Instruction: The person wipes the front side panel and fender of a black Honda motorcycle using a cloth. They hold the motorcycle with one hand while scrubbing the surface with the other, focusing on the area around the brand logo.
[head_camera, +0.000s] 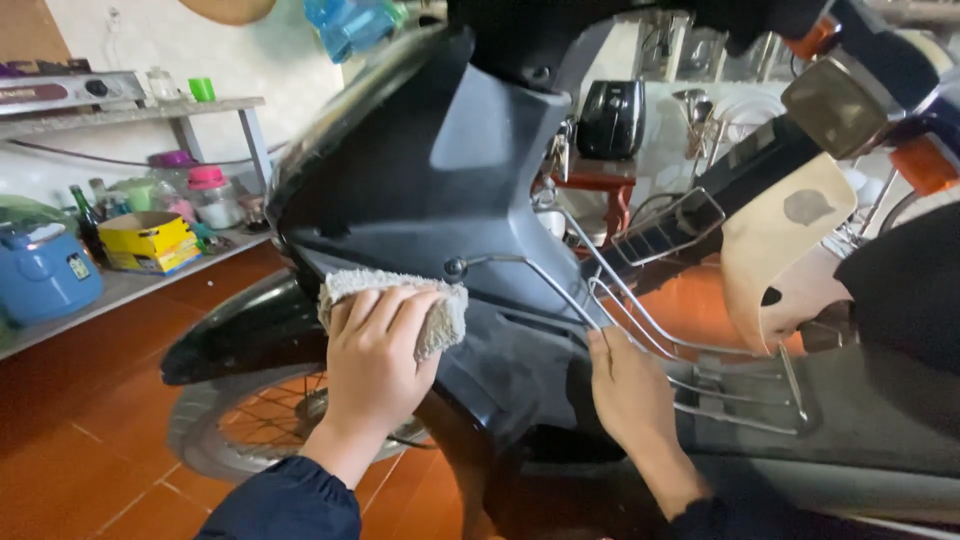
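Left hand (375, 355) pressing a soft, limp, light cloth (395, 305) flat against the motorbike's dark front panel (430, 190), fingers spread over it, best bunched by its middle; right hand (630, 390) open, resting by the wire rack (690, 360).

Front wheel (250, 425) half hidden by fender — handlebars cut off.

The person wears dark navy long sleeves at the frame's lower edge; the left hand (375, 360) and right hand (628, 390) are bare, without gloves.
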